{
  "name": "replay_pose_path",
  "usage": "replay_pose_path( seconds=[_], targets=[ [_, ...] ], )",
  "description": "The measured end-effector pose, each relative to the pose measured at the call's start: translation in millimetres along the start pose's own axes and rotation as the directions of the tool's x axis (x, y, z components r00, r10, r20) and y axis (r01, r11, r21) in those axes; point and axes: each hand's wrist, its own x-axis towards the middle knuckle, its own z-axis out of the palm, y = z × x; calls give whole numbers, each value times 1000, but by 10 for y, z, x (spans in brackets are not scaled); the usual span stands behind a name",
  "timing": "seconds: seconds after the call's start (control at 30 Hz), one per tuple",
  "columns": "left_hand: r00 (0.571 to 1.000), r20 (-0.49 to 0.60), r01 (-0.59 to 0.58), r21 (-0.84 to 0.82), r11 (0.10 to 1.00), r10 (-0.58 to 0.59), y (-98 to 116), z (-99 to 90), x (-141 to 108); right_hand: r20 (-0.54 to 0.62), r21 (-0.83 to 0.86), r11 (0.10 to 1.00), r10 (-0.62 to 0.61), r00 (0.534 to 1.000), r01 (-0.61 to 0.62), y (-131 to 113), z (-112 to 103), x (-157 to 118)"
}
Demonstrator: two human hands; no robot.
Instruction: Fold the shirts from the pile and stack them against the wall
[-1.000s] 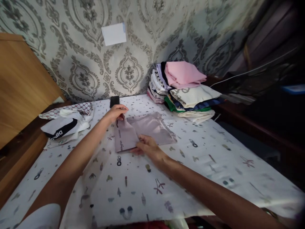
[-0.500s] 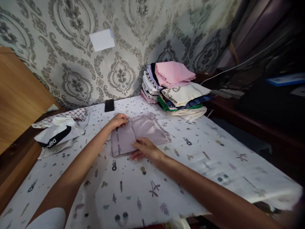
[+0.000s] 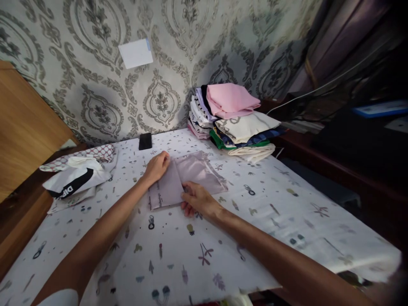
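A mauve garment (image 3: 200, 168) lies on the bed sheet, its left part folded over into a flat flap. What kind of garment it is I cannot make out. My left hand (image 3: 157, 166) is closed at the far-left edge of that flap, fingertips hidden behind the knuckles. At the near edge, my right hand (image 3: 197, 198) pinches the garment between thumb and fingers where the flap ends, with the other fingers curled below. Small dark print runs along the flap's left side.
Stacks of folded clothes, a pink one (image 3: 232, 100) on top, stand at the back right. A black phone (image 3: 145, 141) lies near the wall. A white garment with black band (image 3: 76, 180) lies at left, beside a wooden panel (image 3: 28, 127). The sheet (image 3: 178, 272) is patterned.
My left hand has turned and closed more at the flap's far edge. My right hand has shifted slightly right along the near edge, its fingers curling in. The garment has barely moved.
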Motion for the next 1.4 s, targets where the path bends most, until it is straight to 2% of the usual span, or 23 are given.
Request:
replay_pose_path(
  seconds=[0.07,0.13,0.23,0.3,0.37,0.47,0.53,0.6,0.7,0.77,0.9,1.03,1.17,1.4],
  targets=[
    [994,29,-110,18,994,110,60,59,-184,-19,-65,998,-18,1000,17,-2,-32,-7],
    [985,98,-144,49,988,139,115,147,-320,-75,-209,976,-83,994,66,-15,-59,-23],
    [977,186,-118,85,989,100,151,267,-408,-167,-547,823,-288,943,154,-69,-59,-50],
    [973,207,-117,83,990,98,131,305,-418,-138,-688,694,-413,900,213,-120,-15,-43],
    [970,200,-151,56,987,137,78,310,-420,-61,-731,609,-508,859,309,-166,64,9],
    [972,121,-202,-19,979,203,-39,270,-405,38,-765,502,-590,806,403,-205,195,179],
    [986,21,-162,-36,986,162,-140,204,-361,74,-817,439,-564,822,375,-205,252,327],
    [996,-78,-51,-28,998,49,-264,103,-285,86,-876,374,-501,861,305,-182,269,468],
    [986,-138,94,-41,995,-99,-476,-76,-151,69,-929,305,-414,908,210,-113,235,620],
    [985,-115,121,-75,990,-129,-604,-176,-82,57,-941,284,-406,912,185,-65,204,672],
    [992,-58,98,-173,980,-109,-741,-263,-39,54,-945,267,-440,896,188,-22,183,700],
    [998,-8,55,-324,944,-61,-761,-255,-55,52,-949,261,-426,903,177,-35,195,696],
    [998,50,50,-536,843,-27,-770,-261,-40,50,-952,254,-428,903,174,-32,191,701],
    [995,71,97,-625,775,-67,-790,-291,29,50,-951,256,-425,904,173,-1,188,729]
  ],
)
